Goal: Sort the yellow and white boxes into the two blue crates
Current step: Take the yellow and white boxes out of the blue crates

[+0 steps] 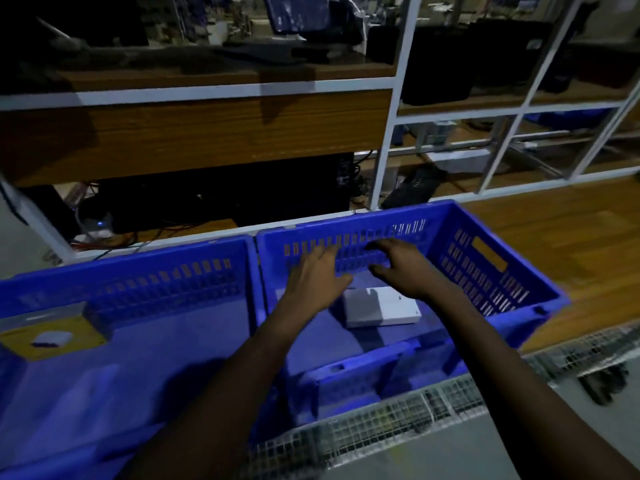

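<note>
White box [381, 307] in right crate [346, 224].

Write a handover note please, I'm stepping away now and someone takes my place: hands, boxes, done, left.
The left hand is open and empty, above the right crate.
The right hand is open and empty beside it, over the white box.
The white box lies in the right crate; the yellow box lies in the left crate, at its far left corner.
Done: one box of each colour sorted.
Left: no unsorted boxes in view; check outside the frame.
</note>
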The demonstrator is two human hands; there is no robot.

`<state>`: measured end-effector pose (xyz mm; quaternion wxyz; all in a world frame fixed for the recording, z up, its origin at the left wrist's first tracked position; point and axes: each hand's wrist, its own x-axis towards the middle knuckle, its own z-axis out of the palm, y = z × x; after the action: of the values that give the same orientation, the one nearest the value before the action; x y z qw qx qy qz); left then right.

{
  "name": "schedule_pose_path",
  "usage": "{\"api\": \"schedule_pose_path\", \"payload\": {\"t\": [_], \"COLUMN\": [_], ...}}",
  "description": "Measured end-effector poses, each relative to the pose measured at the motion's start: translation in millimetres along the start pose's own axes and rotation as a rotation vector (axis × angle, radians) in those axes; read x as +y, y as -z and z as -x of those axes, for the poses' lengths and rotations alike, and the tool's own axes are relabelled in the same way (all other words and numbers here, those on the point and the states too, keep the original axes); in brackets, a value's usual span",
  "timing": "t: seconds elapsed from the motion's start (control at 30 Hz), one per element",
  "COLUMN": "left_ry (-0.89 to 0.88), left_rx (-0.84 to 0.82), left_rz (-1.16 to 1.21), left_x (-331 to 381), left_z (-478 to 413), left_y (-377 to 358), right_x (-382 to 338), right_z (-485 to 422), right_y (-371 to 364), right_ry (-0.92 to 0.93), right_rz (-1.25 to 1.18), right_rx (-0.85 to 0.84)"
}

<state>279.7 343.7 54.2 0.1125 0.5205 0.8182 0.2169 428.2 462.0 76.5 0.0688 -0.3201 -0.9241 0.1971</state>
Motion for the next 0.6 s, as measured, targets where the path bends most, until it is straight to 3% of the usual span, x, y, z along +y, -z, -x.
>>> {"api": "schedule_pose_path", "payload": {"t": [0.23,0.43,0.6], "left_ry": [0.282,0.54,0.755], "left_rx": [-0.05,-0.084,-0.364], "left_rz": [0.33,0.473,0.624], "left_x": [38,18,-9], "left_z": [-50,-63,-49], "left_y": [-49,-84,-99], "right_x": [78,123,147], "right_z": [-48,-53,-49], "right_y": [5,-8,-26], "right_ry": [-0.208,-0.565,-0.738], "right_rz": [-0.257,-0.479,-0.651], "right_rx": [-0.159,-0.324,-0.471]}}
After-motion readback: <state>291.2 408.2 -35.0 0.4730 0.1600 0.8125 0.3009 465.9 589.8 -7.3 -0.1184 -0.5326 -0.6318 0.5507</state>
